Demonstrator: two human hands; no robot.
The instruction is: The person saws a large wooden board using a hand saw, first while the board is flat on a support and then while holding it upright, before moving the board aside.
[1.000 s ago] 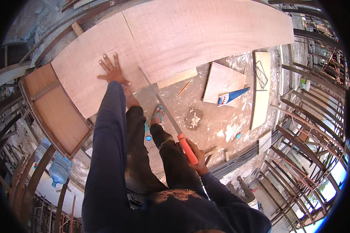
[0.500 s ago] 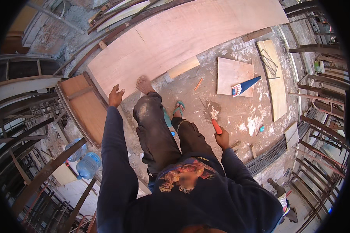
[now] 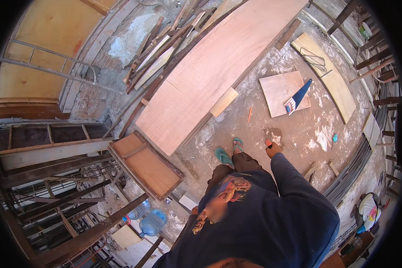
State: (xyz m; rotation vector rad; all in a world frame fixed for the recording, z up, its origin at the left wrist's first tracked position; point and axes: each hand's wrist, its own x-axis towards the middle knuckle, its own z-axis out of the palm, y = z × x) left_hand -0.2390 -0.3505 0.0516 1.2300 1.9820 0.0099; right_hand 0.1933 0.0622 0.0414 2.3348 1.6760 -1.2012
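My right hand (image 3: 274, 151) is closed around the red handle of a tool (image 3: 268, 143), held in front of me over the floor. Only the handle's end shows now; the thin blade seen earlier cannot be made out. At the left edge of my shirt, a small patch of skin looks like my left hand (image 3: 194, 210), its fingers hidden behind my body. Beyond my feet, in green flip-flops, a long plywood sheet (image 3: 210, 73) lies at an angle. To the right a blue handsaw (image 3: 299, 97) rests on a square plywood piece (image 3: 274, 87).
An orange pencil-like stick (image 3: 249, 114) lies on the floor. A pale board (image 3: 335, 91) with a metal frame on it is at right, beside long dark rods (image 3: 350, 176). At left are a framed wooden panel (image 3: 154, 169) and blue water bottles (image 3: 153, 222). Another person (image 3: 369, 212) is at lower right.
I have turned, and the scene has swung round. My left hand has dropped from beside the plywood toward my body. My foot has come off the sheet; both feet are on the floor.
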